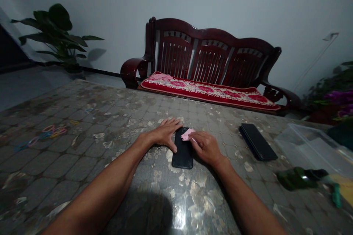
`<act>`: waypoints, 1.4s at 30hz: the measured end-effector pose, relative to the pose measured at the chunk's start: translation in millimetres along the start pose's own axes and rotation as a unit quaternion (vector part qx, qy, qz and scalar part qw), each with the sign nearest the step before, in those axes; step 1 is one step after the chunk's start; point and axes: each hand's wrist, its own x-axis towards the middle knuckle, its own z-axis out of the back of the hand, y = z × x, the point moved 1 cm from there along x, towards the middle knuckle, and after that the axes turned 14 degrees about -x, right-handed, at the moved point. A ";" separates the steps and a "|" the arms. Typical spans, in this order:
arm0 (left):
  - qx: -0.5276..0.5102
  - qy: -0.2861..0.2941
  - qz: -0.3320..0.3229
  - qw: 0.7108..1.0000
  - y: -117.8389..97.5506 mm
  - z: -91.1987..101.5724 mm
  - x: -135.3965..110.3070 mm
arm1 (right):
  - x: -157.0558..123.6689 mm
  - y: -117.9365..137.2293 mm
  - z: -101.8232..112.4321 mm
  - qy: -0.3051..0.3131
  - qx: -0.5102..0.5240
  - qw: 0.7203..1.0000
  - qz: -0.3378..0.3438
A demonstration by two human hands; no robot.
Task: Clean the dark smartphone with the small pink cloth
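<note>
A black smartphone [182, 157] lies flat on the patterned tablecloth, its long side pointing away from me. My left hand [167, 132] rests along its left side, fingers spread, with the thumb at the phone's edge. Pinched in the fingers of my right hand [206, 146] is a small pink cloth [187, 134], which lies against the upper part of the phone. Part of the cloth is hidden under my right fingers.
To the right lie a black wallet-like case [257, 141], a clear plastic box [311, 147] and a dark green bottle [299, 178]. Several coloured bands [53, 131] are scattered at the left. Beyond the table [110, 102] stands a wooden bench [204, 55].
</note>
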 end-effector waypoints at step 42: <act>0.194 0.086 -0.013 0.977 -51.6 37.9 7.0 | 5.4 -35.3 -15.2 -0.163 0.500 0.731 -0.435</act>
